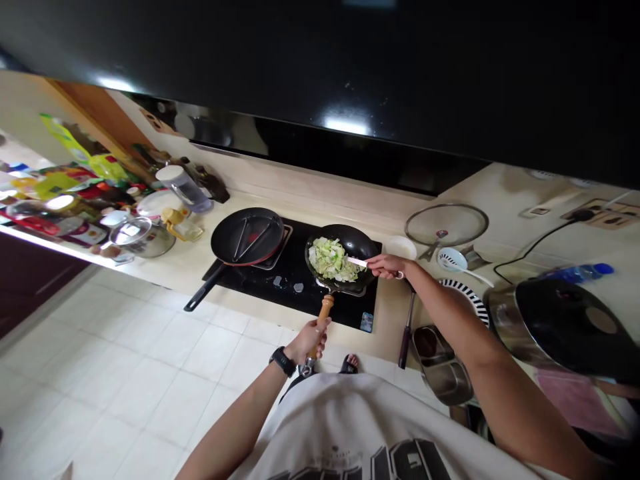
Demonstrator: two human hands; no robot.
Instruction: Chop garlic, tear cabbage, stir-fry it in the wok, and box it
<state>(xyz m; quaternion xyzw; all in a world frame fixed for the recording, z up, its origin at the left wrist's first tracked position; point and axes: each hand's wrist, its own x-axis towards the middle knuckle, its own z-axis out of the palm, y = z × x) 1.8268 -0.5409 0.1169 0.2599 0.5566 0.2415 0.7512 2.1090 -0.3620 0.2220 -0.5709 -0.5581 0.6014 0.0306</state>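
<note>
My left hand [311,339] is wrapped around the wooden handle [326,308] of a black wok [357,239] on the right side of the cooktop. Chopped pale green cabbage [330,259] lies in the wok, mostly on its left side. In my right hand [386,266], over the wok's right rim, is a slim white-handled utensil [357,262]. It points left into the cabbage, and its working end cannot be made out.
A black frying pan [255,233] with metal tongs [245,237] in it sits on the left of the cooktop [290,288]. A glass lid [447,223] leans on the wall. Pots, bottles and jars line both sides. The dark range hood [310,73] hangs above.
</note>
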